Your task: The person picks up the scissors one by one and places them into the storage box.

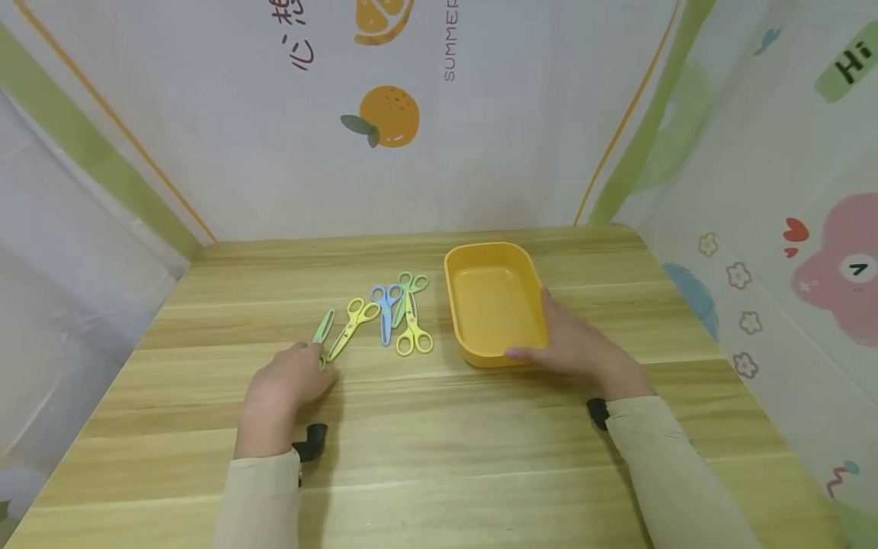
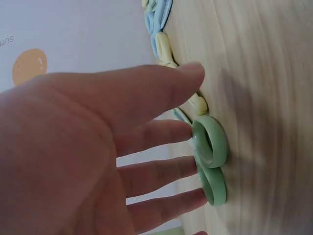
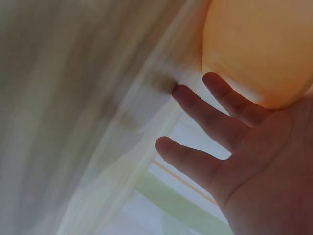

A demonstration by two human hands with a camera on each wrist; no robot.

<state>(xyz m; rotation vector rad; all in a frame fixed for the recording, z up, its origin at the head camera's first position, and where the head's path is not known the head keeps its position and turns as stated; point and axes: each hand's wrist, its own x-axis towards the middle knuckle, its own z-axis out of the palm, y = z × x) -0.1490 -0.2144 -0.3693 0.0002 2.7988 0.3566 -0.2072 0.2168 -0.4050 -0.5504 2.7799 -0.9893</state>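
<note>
My left hand [image 1: 291,377] reaches to a pair of green scissors [image 2: 211,142] lying leftmost on the table. In the left wrist view its fingers are straight, with fingertips right at the two handle loops, and the thumb stands apart. My right hand [image 1: 572,339] is at the near right corner of a yellow open box [image 1: 472,357]. Its thumb lies along the front rim, and its other fingers stretch along the right wall. The right wrist view shows those fingers [image 3: 210,115] straight and spread beside the box.
Between the left hand and the box lie yellow scissors [image 1: 352,328], blue scissors [image 1: 386,314], and another yellow pair [image 1: 411,328] overlapping more green scissors [image 1: 405,293]. The wooden table [image 1: 439,457] meets a printed cloth [image 1: 494,175] at the back and sides.
</note>
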